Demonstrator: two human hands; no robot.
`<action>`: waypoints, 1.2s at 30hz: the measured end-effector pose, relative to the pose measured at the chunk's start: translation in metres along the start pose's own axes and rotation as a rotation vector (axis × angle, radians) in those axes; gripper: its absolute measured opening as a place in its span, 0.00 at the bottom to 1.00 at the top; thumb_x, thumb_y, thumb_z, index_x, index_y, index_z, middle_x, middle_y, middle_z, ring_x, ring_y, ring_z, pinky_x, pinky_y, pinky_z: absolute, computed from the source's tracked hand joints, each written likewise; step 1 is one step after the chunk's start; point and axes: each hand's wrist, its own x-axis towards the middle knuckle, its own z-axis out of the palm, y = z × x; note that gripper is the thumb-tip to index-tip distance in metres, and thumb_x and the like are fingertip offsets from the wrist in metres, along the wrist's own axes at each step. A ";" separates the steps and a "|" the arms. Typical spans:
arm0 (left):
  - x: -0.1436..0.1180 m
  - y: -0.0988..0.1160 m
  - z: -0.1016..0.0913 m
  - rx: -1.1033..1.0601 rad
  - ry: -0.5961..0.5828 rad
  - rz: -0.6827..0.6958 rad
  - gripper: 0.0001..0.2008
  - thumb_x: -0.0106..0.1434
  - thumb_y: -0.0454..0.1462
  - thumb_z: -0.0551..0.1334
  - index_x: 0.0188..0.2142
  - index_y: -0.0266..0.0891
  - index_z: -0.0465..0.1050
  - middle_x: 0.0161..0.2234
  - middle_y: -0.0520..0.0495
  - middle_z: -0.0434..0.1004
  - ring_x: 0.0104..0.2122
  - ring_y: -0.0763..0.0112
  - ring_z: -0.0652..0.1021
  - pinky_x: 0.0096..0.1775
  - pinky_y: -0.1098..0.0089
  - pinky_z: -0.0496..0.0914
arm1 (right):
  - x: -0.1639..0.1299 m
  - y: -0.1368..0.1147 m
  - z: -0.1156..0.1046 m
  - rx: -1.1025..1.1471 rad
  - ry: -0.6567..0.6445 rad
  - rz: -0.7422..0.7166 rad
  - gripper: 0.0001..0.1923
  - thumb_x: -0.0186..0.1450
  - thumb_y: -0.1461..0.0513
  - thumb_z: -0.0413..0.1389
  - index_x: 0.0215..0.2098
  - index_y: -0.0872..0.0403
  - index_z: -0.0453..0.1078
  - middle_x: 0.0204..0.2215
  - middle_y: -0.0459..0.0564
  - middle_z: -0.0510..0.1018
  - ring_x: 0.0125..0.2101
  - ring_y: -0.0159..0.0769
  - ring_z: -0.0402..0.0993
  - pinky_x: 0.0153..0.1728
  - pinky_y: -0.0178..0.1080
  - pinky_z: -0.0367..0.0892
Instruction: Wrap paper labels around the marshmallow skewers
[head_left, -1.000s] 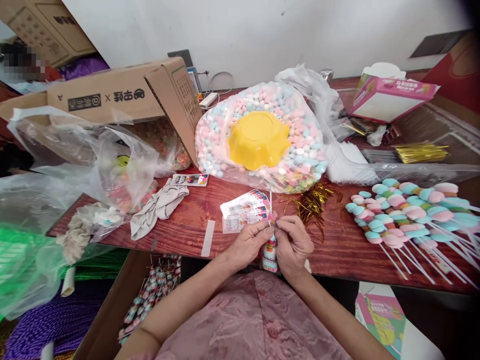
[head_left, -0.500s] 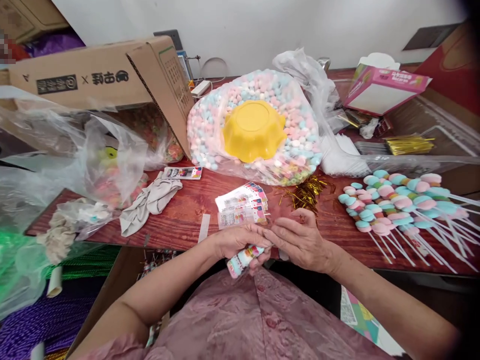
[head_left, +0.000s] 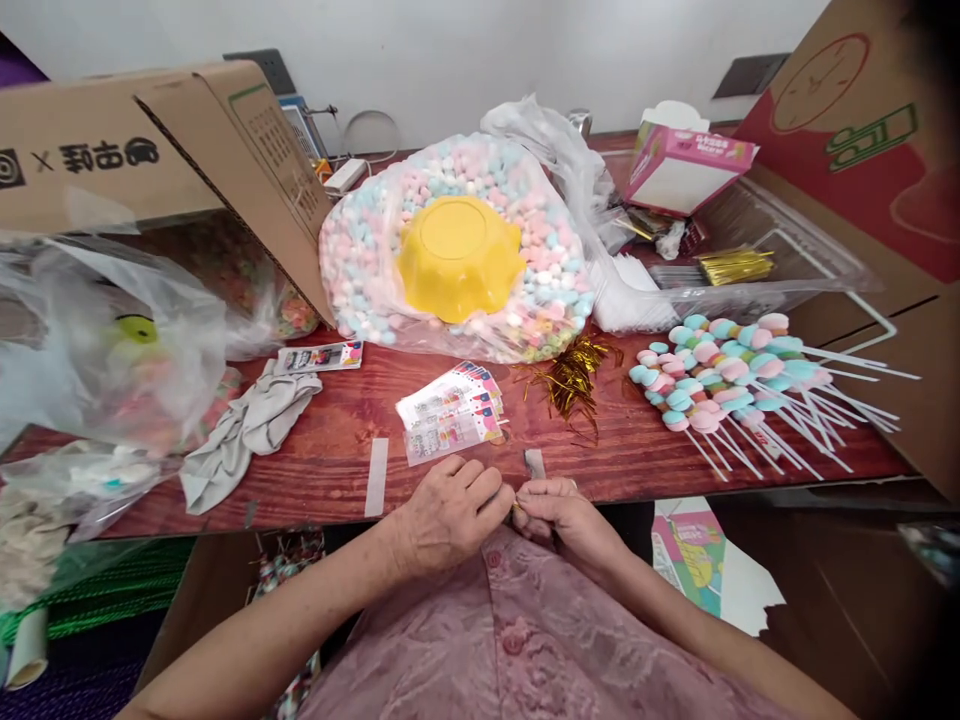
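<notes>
My left hand (head_left: pixel 454 512) is closed, palm down, at the table's front edge, its fingertips meeting those of my right hand (head_left: pixel 566 518). The bagged marshmallow skewer, seen in my left hand a moment earlier, is hidden beneath it. Between the pinched fingers of my right hand a small gold bit, like a twist tie (head_left: pixel 516 509), shows. Just beyond lie fanned printed clear bags (head_left: pixel 452 418) and a loose pile of gold twist ties (head_left: pixel 574 375).
Marshmallow skewers (head_left: pixel 724 375) lie at right on white sticks. A big bag of marshmallows (head_left: pixel 360 265) with a yellow bowl (head_left: pixel 459 255) on it stands at the back. A cardboard box (head_left: pixel 247 150), grey cloth (head_left: pixel 251 430) and plastic tray (head_left: pixel 810 275) flank it.
My left hand has turned palm down over the bagged skewer, hiding it. My right hand's spread fingers have closed into a pinch near the left fingertips. The view has shifted to the right.
</notes>
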 end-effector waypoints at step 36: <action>0.076 -0.017 0.035 -1.802 0.213 -1.044 0.09 0.48 0.39 0.69 0.25 0.34 0.78 0.25 0.52 0.73 0.20 0.80 0.70 0.23 0.76 0.62 | 0.015 -0.018 -0.060 -0.547 0.349 -0.495 0.05 0.69 0.62 0.52 0.34 0.52 0.64 0.26 0.44 0.74 0.26 0.29 0.71 0.28 0.32 0.65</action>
